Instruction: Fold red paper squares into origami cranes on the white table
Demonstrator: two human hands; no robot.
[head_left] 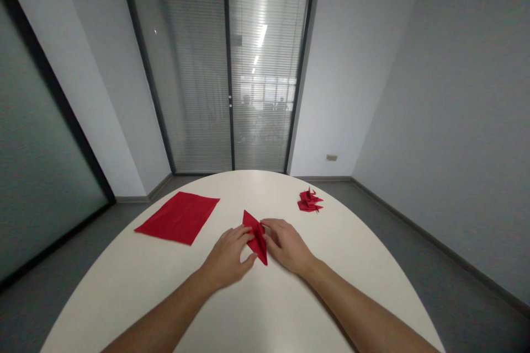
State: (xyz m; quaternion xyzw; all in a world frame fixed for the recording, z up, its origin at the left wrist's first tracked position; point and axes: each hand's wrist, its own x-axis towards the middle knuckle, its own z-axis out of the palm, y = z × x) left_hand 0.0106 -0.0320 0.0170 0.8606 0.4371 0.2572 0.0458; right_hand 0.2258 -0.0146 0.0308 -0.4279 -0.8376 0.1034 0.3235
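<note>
In the head view a partly folded piece of red origami paper [257, 240], narrow and pointed at both ends, lies on the table before me. My left hand [231, 253] holds it from the left, fingers over its upper surface and thumb by its lower edge. From the right, my right hand [287, 242] pinches a raised flap along the paper's edge between thumb and fingers. The fingertips partly cover the folds. Beyond my right hand sit a few finished red paper cranes [309, 201], close together.
The round white table [256, 309] spans the foreground. A flat sheet of red paper [179, 217] lies at its left. Beyond the far edge are a glazed partition with blinds [199, 94], a white wall [356, 66] with a socket, and grey floor.
</note>
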